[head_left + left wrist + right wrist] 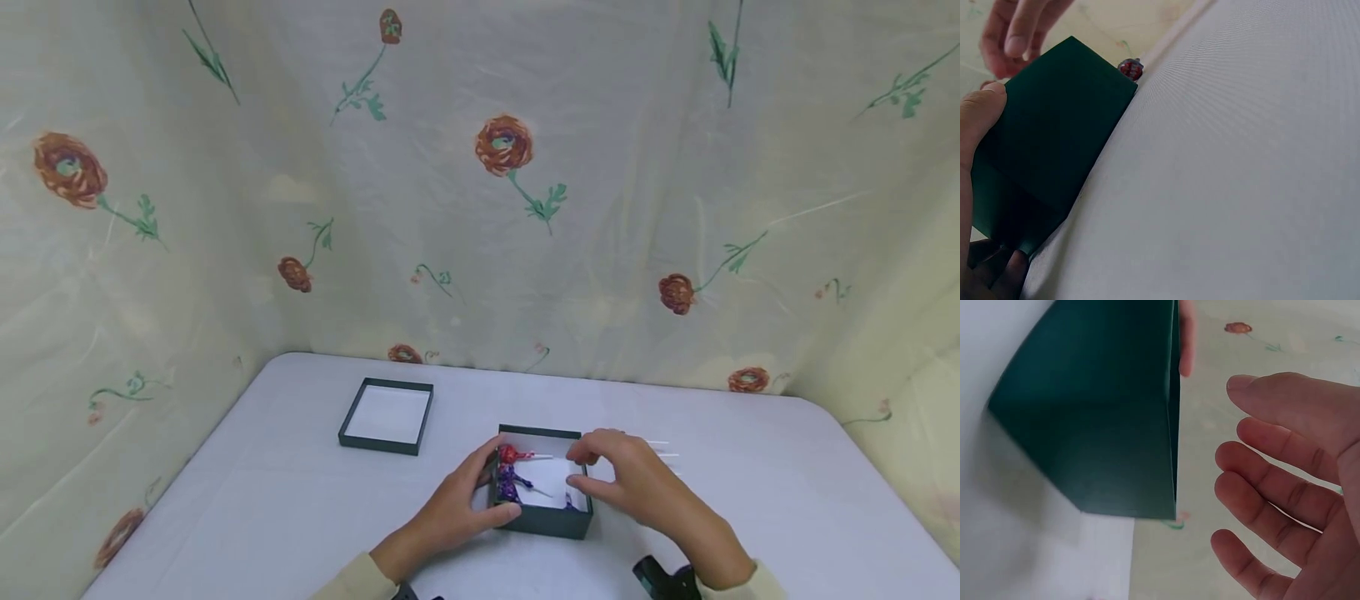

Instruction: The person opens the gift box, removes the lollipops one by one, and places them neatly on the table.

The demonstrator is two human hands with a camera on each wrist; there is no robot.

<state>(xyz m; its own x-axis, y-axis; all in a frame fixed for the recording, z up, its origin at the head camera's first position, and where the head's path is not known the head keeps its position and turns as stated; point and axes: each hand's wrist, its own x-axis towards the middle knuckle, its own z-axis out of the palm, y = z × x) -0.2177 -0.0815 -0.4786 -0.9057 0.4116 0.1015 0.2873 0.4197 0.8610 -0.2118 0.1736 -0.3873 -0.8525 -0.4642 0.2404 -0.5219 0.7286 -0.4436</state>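
Gripped the open dark green box [551, 522] at its left side with the left hand [453, 502], with the thumb at the near-left corner, on the middle of the counter [300, 508]. Curved the right hand [626, 472] over the right edge, with thumb and fingers parted and nothing between them. Saw inside, by the left wall, a red-wrapped lollipop [509, 454] on the far side and purple-wrapped lollipops [508, 483] on the near side; saw also a bit of purple wrapper [569, 502] in the near-right corner. Noticed white sticks [667, 455] right of the box, partly hidden by the right hand. Saw the lid [387, 412] to the left and farther off, with its white inside up, and beyond the counter a flowered curtain [600, 208].
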